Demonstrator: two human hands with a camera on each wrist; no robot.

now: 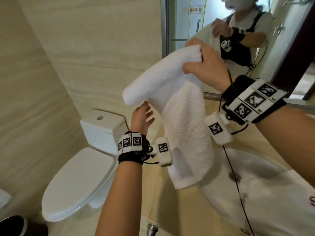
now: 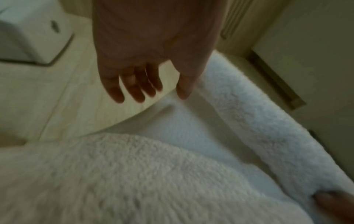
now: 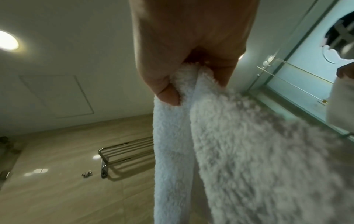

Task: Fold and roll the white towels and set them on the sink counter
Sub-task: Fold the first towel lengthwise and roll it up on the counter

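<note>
Right hand [image 1: 207, 65] pinches the towel [image 1: 184, 126] by its bunched top, high in the air — one end drapes left, the long end hangs over the sink [image 1: 265, 193] rim. Left hand [image 1: 141, 119] spread loose, holding nothing, just under the drape; toilet [image 1: 80, 176] below.

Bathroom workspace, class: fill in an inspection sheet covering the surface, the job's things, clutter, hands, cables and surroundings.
Surface: beige sink counter with a white basin; no towel set on it.
Job's things: one white towel held in the air, partly hanging, not rolled.
Clutter: nothing seen.
Hands: right hand pinches the towel's top; left hand open, beside its drooping end.
Cables: black cable hangs from the right wrist across the basin.
Surroundings: toilet to the left, lid closed; mirror; towel rack.
</note>
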